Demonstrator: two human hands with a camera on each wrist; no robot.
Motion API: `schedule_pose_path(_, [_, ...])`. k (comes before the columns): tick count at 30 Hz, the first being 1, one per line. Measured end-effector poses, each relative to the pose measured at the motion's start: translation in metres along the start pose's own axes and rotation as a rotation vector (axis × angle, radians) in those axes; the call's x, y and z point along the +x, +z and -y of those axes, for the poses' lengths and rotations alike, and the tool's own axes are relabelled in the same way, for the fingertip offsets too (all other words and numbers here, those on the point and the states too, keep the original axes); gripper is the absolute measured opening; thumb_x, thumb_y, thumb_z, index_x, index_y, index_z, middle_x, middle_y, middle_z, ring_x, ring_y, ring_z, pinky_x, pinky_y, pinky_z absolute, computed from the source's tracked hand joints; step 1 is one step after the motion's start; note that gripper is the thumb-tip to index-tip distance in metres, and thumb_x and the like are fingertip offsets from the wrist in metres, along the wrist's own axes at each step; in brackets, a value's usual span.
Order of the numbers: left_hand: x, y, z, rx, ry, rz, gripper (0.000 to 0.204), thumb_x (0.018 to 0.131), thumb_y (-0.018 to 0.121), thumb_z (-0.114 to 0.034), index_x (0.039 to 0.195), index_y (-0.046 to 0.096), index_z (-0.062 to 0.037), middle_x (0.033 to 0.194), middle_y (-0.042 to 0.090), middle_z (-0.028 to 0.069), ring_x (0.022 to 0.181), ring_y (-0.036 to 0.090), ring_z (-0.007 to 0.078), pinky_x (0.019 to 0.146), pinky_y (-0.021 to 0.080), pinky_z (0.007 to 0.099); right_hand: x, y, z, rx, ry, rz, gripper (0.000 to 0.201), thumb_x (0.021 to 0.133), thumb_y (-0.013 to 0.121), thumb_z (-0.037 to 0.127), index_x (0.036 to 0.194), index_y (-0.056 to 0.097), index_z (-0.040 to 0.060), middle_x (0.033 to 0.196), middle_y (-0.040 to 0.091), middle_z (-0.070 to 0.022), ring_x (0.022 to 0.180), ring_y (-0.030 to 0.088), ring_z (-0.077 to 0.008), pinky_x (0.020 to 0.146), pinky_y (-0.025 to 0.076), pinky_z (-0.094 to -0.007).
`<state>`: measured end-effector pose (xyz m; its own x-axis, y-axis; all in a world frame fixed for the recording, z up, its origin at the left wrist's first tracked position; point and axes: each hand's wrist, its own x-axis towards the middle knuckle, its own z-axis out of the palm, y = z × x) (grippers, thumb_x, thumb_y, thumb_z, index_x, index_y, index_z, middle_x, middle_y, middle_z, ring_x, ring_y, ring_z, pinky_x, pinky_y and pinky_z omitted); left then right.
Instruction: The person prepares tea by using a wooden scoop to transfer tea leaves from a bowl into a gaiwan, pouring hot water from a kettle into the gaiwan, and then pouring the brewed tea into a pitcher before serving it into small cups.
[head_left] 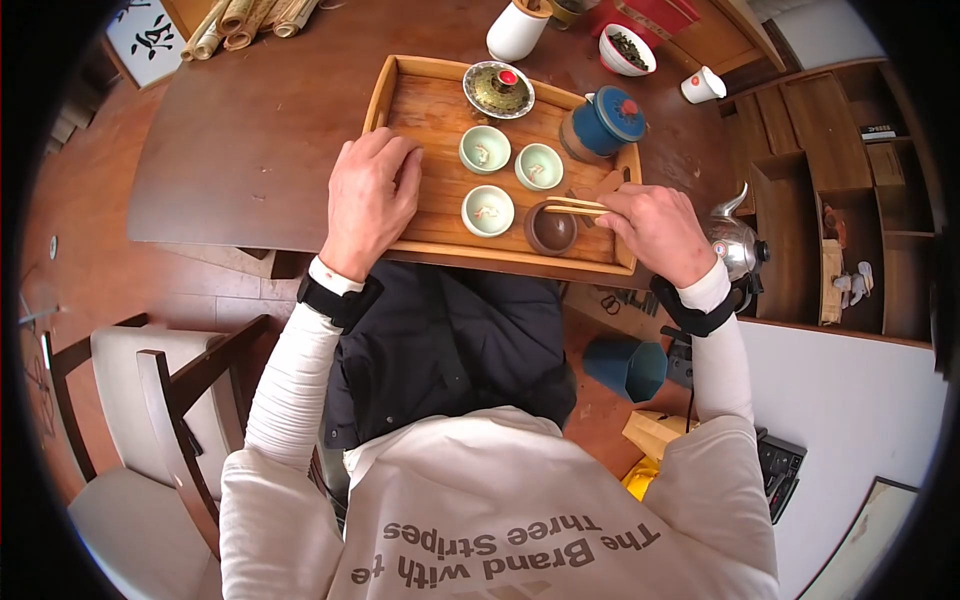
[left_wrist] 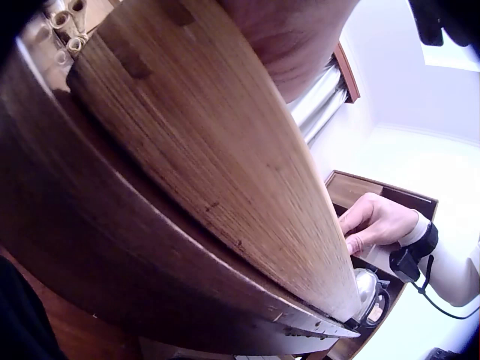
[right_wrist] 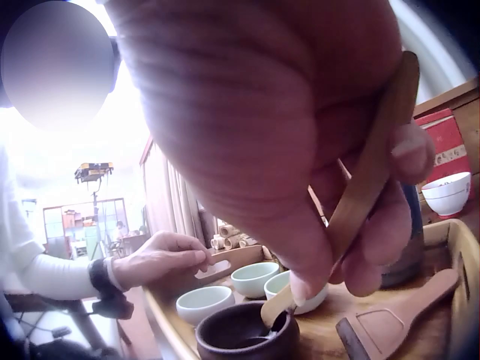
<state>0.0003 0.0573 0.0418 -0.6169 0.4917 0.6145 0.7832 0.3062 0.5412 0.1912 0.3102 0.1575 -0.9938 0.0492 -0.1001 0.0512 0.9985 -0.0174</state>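
My right hand [head_left: 660, 228] pinches bamboo tea tongs [head_left: 578, 206] between thumb and fingers. Their tips reach to the rim of a dark brown cup [head_left: 551, 235] at the near right of a wooden tray [head_left: 432, 243]; a shiny spot shows inside this cup in the right wrist view. At the tray's left side, my left hand [head_left: 372, 190] lies over the edge with relaxed fingers. Three pale green teacups [head_left: 487, 211] stand left of and behind the brown cup. Partly behind the right hand lies a flat wooden-handled brush [right_wrist: 397, 319] with a dark end.
At the tray's back stand a patterned lidded bowl [head_left: 499, 90] and a blue lidded pot [head_left: 603, 124]. Beyond are a white jar [head_left: 518, 32], a bowl of tea leaves [head_left: 628, 50] and a paper cup [head_left: 703, 85]. A metal kettle [head_left: 735, 245] sits right of the right hand.
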Motion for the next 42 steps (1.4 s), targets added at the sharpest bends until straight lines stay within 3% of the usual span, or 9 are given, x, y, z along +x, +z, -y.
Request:
schedule_pose_path(7, [0.000,-0.003,-0.001,-0.015,-0.045,0.036,0.004,0.089,0.068,-0.005,0.093,0.070,-0.0030,0.089,0.066,0.0122,0.081,0.060,0.0356,0.073,0.048,0.0420,-0.009,0.008,-0.009,0.001,-0.054,-0.074,0.015,0.089,0.073,0.017,0.098,0.075,0.0047,0.084,0.069,-0.0125,0.073,0.065,-0.0366,0.063,0.050,-0.0448])
schedule_pose_path(16, [0.000,0.000,0.000,-0.002,-0.013,0.008,0.002,0.088,0.069,-0.006,0.088,0.068,-0.0034,0.083,0.063,0.0100,0.077,0.059,0.0326,0.072,0.046,0.0415,-0.024,0.015,-0.016,0.051,0.004,-0.148,0.011,0.090,0.071,0.017,0.092,0.071,0.0059,0.078,0.065,-0.0116,0.074,0.065,-0.0360,0.062,0.050,-0.0456])
schedule_pose_path(25, [0.001,0.000,-0.001,0.026,0.007,0.014,0.003,0.088,0.069,-0.005,0.089,0.069,-0.0032,0.083,0.063,0.0106,0.077,0.059,0.0333,0.072,0.047,0.0412,-0.015,0.012,-0.005,-0.059,0.027,-0.056,0.018,0.089,0.074,0.020,0.098,0.072,0.0042,0.083,0.068,-0.0128,0.075,0.065,-0.0377,0.063,0.051,-0.0449])
schedule_pose_path(34, [-0.005,-0.008,-0.022,-0.084,-0.024,-0.068,0.013,0.091,0.066,-0.002,0.103,0.069,-0.0013,0.090,0.064,0.0167,0.083,0.062,0.0374,0.075,0.051,0.0449,-0.049,-0.010,-0.006,0.228,0.144,-0.246,0.021,0.090,0.073,0.019,0.101,0.074,0.0015,0.085,0.070,-0.0143,0.076,0.068,-0.0336,0.068,0.053,-0.0412])
schedule_pose_path(36, [-0.015,-0.013,-0.064,-0.228,-0.067,0.076,0.018,0.098,0.063,-0.005,0.113,0.068,0.0031,0.099,0.068,0.0195,0.089,0.067,0.0345,0.080,0.053,0.0389,-0.061,-0.008,0.012,0.619,0.286,-0.371,0.019,0.091,0.073,0.014,0.103,0.074,-0.0014,0.085,0.070,-0.0152,0.074,0.069,-0.0269,0.068,0.053,-0.0351])
schedule_pose_path(38, [-0.020,-0.016,-0.121,-0.613,-0.320,0.374,0.035,0.102,0.064,-0.020,0.127,0.063,0.0046,0.112,0.070,0.0159,0.105,0.065,0.0261,0.096,0.049,0.0374,-0.064,0.018,0.038,0.842,0.307,-0.418,0.017,0.091,0.074,0.010,0.104,0.074,-0.0016,0.090,0.072,-0.0165,0.076,0.070,-0.0233,0.068,0.054,-0.0325])
schedule_pose_path(39, [-0.036,0.003,-0.134,-0.810,-0.375,0.387,0.049,0.102,0.065,-0.026,0.138,0.054,0.0054,0.114,0.069,0.0167,0.106,0.067,0.0273,0.095,0.052,0.0380,-0.063,0.026,0.056,0.916,0.290,-0.412,0.016,0.091,0.073,0.008,0.104,0.073,-0.0013,0.089,0.071,-0.0171,0.077,0.070,-0.0284,0.068,0.054,-0.0347])
schedule_pose_path(40, [-0.043,0.017,-0.149,-0.957,-0.425,0.382,0.046,0.107,0.059,-0.030,0.136,0.055,0.0047,0.114,0.068,0.0137,0.103,0.066,0.0220,0.091,0.052,0.0343,-0.062,0.035,0.070,0.890,0.169,-0.436,0.017,0.091,0.069,0.003,0.107,0.070,-0.0009,0.092,0.070,-0.0186,0.082,0.070,-0.0352,0.070,0.054,-0.0372])
schedule_pose_path(42, [-0.049,0.023,-0.168,-1.188,-0.789,0.423,0.038,0.110,0.052,-0.030,0.129,0.059,0.0029,0.111,0.069,0.0116,0.099,0.065,0.0161,0.087,0.052,0.0286,-0.063,0.051,0.094,0.920,0.128,-0.525,0.023,0.089,0.069,-0.001,0.112,0.067,-0.0014,0.099,0.068,-0.0206,0.091,0.068,-0.0395,0.077,0.055,-0.0409])
